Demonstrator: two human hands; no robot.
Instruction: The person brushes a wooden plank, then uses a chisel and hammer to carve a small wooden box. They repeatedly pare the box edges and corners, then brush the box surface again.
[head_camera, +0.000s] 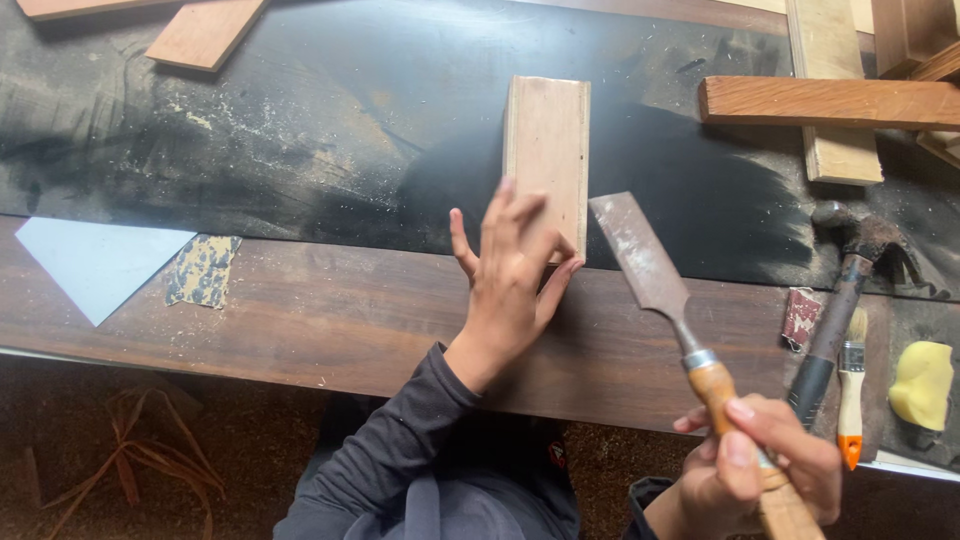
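Head view, left hand (510, 275) on wooden block (547, 150), right hand (760, 465) gripping chisel (660, 290)

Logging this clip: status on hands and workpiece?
Left hand flat on wooden block, pinning it. Right hand has closed grip on chisel handle, blade beside block. Hammer lies right, apart.

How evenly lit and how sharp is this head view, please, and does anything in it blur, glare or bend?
In the head view, soft even daylight with faint shadows; the wooden block under the left hand is sharp, and so is the chisel in the right hand. No strong glare on the black mat. The bench edge bows slightly, a wide-lens effect.
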